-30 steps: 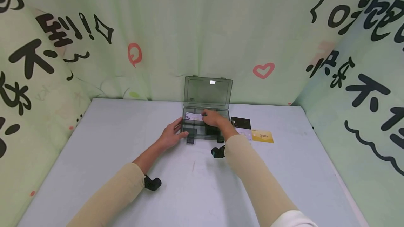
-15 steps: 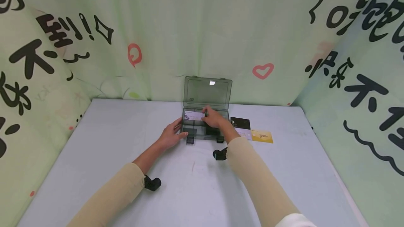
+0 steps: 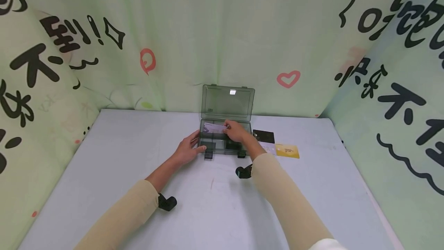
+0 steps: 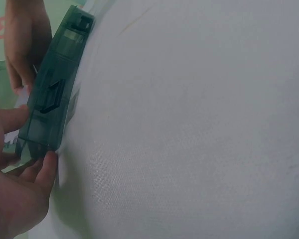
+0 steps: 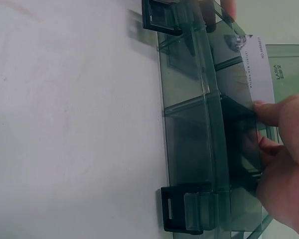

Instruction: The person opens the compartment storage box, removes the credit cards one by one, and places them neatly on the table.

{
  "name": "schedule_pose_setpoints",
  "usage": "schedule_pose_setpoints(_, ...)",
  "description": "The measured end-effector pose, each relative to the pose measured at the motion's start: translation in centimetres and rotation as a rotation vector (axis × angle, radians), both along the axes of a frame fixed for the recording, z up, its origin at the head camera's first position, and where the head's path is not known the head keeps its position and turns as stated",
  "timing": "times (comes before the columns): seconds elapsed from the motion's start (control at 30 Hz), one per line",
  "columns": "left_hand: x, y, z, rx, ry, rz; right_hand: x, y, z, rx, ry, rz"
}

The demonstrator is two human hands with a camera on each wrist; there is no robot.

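A dark translucent box point(image 3: 219, 151) with divided compartments stands at the table's back edge, its hinged lid point(image 3: 225, 103) raised. My left hand point(image 3: 189, 148) grips the box's left front corner; in the left wrist view its thumb lies on the top rim and its fingers at the outer wall. My right hand point(image 3: 238, 132) pinches the right end of a pale purple card point(image 3: 213, 128) at the rear compartments. The right wrist view shows small print and a picture on this card point(image 5: 259, 74). Its far fingers are partly hidden. Something dark sits in a front compartment, partly behind the right hand.
Right of the box lie a black card point(image 3: 263, 136), a pale purple card point(image 3: 269, 148) partly behind the right wrist, and a yellow card point(image 3: 288, 151). Two front latches point(image 3: 208, 155) hang down. A curtain point(image 3: 173, 41) with lettering rises behind the white table point(image 3: 208, 211).
The right index finger lifted, then came down onto the card again. The right forearm has shifted slightly right and more of the pale purple card shows. The left hand stays in place.
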State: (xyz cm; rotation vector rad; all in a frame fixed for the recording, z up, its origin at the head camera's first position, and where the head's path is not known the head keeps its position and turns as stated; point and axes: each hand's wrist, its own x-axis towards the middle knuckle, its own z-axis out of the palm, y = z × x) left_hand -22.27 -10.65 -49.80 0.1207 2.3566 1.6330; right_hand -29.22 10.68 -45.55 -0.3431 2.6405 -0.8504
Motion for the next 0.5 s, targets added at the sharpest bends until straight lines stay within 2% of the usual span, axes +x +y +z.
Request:
schedule_pose_setpoints(0.3, 0.06, -0.04, 0.12, 0.009, 0.003, -0.009, 0.1, 0.38, -0.6, -0.096, 0.078, -0.044)
schedule_pose_setpoints(0.5, 0.14, -0.02, 0.23, 0.01, 0.001, -0.009, 0.31, 0.75, -0.98, -0.235, 0.058, -0.135)
